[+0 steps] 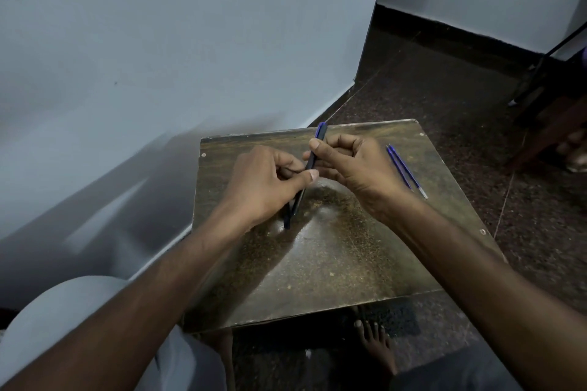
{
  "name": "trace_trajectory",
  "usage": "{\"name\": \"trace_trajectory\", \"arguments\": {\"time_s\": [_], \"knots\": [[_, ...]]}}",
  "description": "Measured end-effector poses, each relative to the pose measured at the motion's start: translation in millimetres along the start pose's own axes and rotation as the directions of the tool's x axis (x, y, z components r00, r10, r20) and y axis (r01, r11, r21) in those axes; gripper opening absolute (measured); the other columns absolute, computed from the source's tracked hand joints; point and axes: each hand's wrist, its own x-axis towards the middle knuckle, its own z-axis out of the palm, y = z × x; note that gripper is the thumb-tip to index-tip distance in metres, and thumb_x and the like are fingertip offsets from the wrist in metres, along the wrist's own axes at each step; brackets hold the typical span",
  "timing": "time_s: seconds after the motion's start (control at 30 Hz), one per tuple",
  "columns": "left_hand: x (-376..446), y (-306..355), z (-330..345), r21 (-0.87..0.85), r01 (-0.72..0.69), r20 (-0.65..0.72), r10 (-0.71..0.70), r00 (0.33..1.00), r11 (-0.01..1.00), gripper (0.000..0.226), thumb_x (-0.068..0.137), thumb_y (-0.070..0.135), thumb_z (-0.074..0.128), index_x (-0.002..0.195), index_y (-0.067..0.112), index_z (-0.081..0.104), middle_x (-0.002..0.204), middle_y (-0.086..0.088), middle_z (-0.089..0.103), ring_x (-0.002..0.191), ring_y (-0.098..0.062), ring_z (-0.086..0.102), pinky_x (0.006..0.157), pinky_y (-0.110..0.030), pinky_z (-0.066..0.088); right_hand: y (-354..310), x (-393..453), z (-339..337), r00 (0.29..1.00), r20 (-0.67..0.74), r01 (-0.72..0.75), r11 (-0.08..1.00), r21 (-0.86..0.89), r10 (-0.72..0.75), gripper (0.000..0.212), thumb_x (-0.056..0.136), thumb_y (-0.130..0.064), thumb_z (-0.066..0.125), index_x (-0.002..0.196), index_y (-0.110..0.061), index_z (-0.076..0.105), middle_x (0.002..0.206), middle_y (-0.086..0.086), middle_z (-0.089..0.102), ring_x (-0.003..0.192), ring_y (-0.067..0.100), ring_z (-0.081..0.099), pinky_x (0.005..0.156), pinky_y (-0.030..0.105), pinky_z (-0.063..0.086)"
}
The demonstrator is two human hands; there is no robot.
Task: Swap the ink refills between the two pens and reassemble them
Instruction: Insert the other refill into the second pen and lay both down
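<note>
Two refills (405, 170) lie side by side on the right part of the table (349, 263), well apart from the hands, so both pens look already opened up and emptied. The step in hand seems to be working on a pen body, maybe pulling it apart or getting it ready for a new refill (which one it is, I cannot tell). The right hand (349, 165) is curled up tight around the far part of a dark pen (313, 155), with the thumb pressed on its side, and the pen's blue end sticks out past the fingers toward the far edge of the table. The left hand (266, 184) is curled too, with its thumb on the same pen lower down. A second dark piece (287, 216) pokes out under the left hand, close to the table, and it may be the other pen, but the hand hides most of it. Both hands are closed, not loose. Next, I think one hand needs to let go, reach right, and pick up just one refill, the one that came from the other pen. That will need care, because the two refills look the same and lie touching or nearly so.
</note>
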Motion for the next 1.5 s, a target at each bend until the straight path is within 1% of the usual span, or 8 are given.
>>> {"name": "trace_trajectory", "arguments": {"time_s": [0.27,0.47,0.63,0.9,1.07,1.2,1.37,1.5], "knots": [[2,-4,-4,0.17,-0.006,0.014,0.003,1.0,0.985,0.037,0.083,0.061,0.085,0.105,0.031,0.082,0.076,0.02,0.075,0.068,0.011,0.071,0.059,0.003,0.045,1,3,-17,0.996,-0.071,0.017,0.906,-0.424,-0.052,0.014,0.093,-0.027,0.086,0.098,-0.015,0.082,0.085,0.006,0.084,0.08,0.019,0.083,0.077,0.037,0.069],[7,-23,0,0.332,0.135,-0.023,-0.135,0.991,0.934,0.039,0.087,0.051,0.087,0.109,0.023,0.072,0.07,0.02,0.065,0.065,0.014,0.054,0.053,-0.008,0.031,11,13,-34,0.981,-0.164,-0.053,0.659,-0.75,-0.107,0.018,0.087,-0.029,0.091,0.093,-0.015,0.083,0.066,-0.004,0.079,0.049,0.003,0.073,0.045,0.011,0.05],[16,-13,21,0.191,0.178,-0.002,-0.181,0.983,0.965,0.029,0.083,0.038,0.094,0.095,0.018,0.076,0.072,0.008,0.079,0.065,-0.001,0.076,0.069,-0.022,0.063,14,14,-29,0.975,-0.139,-0.032,0.509,-0.86,-0.173,0.02,0.087,-0.037,0.091,0.09,-0.019,0.083,0.068,-0.005,0.078,0.055,0.004,0.073,0.06,0.022,0.062],[16,-1,57,0.0,0.187,0.036,-0.187,0.982,0.982,0.028,0.086,0.03,0.093,0.09,0.023,0.066,0.064,0.002,0.08,0.058,-0.002,0.078,0.07,-0.032,0.069,13,12,-21,0.968,-0.071,0.03,0.391,-0.92,-0.24,0.027,0.091,-0.037,0.085,0.102,-0.012,0.084,0.079,0.004,0.08,0.078,0.019,0.076,0.073,0.029,0.056],[18,-2,59,-0.056,0.205,0.039,-0.203,0.978,0.977,0.03,0.086,0.03,0.092,0.096,0.02,0.066,0.061,0.008,0.079,0.052,-0.001,0.076,0.048,-0.013,0.055,9,7,-29,0.975,-0.058,0.032,0.39,-0.92,-0.215,0.03,0.091,-0.035,0.087,0.108,-0.011,0.08,0.084,0.004,0.081,0.083,0.018,0.077,0.082,0.037,0.063],[18,-5,60,-0.092,0.199,0.026,-0.198,0.98,0.976,0.029,0.087,0.026,0.092,0.099,0.019,0.066,0.064,0.004,0.08,0.056,-0.004,0.078,0.053,-0.02,0.062,7,4,-29,0.99,-0.042,0.02,0.421,-0.907,-0.136,0.018,0.093,-0.032,0.085,0.098,-0.015,0.081,0.067,-0.006,0.075,0.06,0.0,0.068,0.056,0.01,0.048],[18,-3,61,-0.096,0.177,0.028,-0.175,0.984,0.98,0.027,0.088,0.026,0.09,0.1,0.018,0.068,0.066,0.004,0.08,0.055,-0.003,0.077,0.047,-0.011,0.054,0,2,-31,0.994,-0.046,0.01,0.51,-0.86,-0.097,0.016,0.104,-0.025,0.073,0.099,-0.011,0.079,0.07,0.002,0.08,0.057,0.011,0.077,0.061,0.024,0.065],[17,-4,58,-0.116,0.164,0.04,-0.16,0.986,0.98,0.028,0.09,0.024,0.089,0.106,0.016,0.068,0.076,-0.001,0.082,0.059,-0.006,0.079,0.051,-0.015,0.059,-17,2,-59,0.957,-0.152,-0.05,0.375,-0.926,-0.247,0.006,0.095,-0.022,0.083,0.091,-0.017,0.082,0.072,-0.008,0.071,0.068,0.003,0.068,0.064,0.015,0.052]]}}
